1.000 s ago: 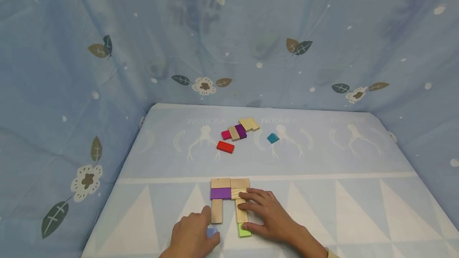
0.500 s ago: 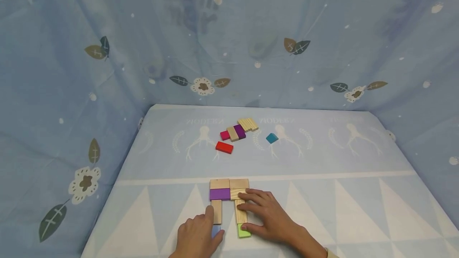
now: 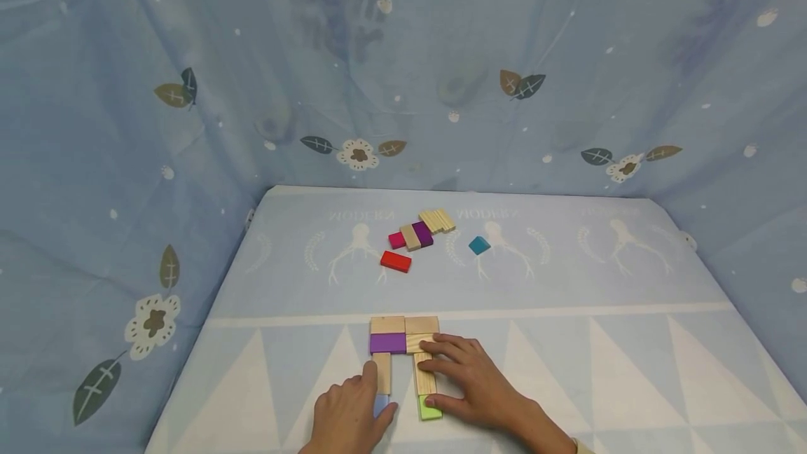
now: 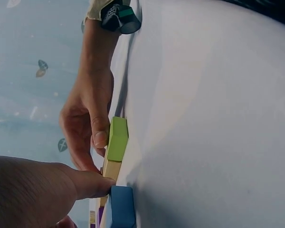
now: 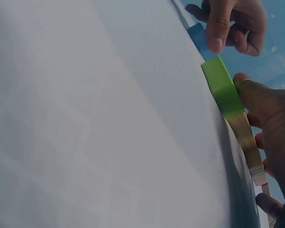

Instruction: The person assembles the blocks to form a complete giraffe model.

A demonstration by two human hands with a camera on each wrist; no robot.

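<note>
In the head view, flat blocks form an arch shape: two plain wooden blocks on top, then a purple block (image 3: 387,343) beside a wooden block (image 3: 415,346). Two wooden legs run down from these. My left hand (image 3: 347,415) holds a blue block (image 3: 381,403) below the left leg (image 3: 383,374), thumb and index finger about it, with the index fingertip at that leg. My right hand (image 3: 469,380) rests spread along the right side, thumb on the green block (image 3: 430,408), fingertips on the right leg (image 3: 424,374). The green block (image 5: 223,88) also shows in the right wrist view.
Farther back on the patterned cloth (image 3: 567,258) lie a red block (image 3: 396,261), a pink block (image 3: 396,239), a wooden block (image 3: 410,237), a dark purple block (image 3: 422,233), several thin wooden pieces (image 3: 437,220) and a teal block (image 3: 479,245). Blue fabric (image 3: 403,54) hangs behind.
My left hand has slid the blue block right and forward, up against the lower end of the left leg. The right hand stays in place.
</note>
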